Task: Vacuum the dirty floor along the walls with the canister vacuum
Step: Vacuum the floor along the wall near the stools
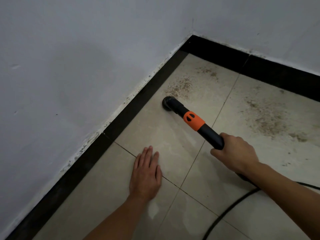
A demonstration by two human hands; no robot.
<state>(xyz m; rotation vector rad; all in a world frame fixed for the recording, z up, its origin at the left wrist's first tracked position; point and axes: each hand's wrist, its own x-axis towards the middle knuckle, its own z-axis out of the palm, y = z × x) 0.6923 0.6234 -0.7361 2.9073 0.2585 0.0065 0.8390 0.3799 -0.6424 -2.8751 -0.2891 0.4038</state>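
My right hand [237, 153] grips the rear end of a black vacuum wand [212, 134] that has an orange collar [194, 120]. Its round black nozzle [167, 103] rests on the beige tile floor [173, 129], close to the black baseboard [138, 103] of the left wall. Brown dirt [181, 85] lies just beyond the nozzle toward the corner. A larger dirt patch [270, 118] spreads to the right. My left hand [146, 174] lies flat on the tiles with fingers spread, holding nothing. The canister itself is out of view.
Two white walls meet at a corner [192, 36] at top centre, both edged with black baseboard. A black cord [230, 207] runs across the tiles at lower right, beneath my right forearm.
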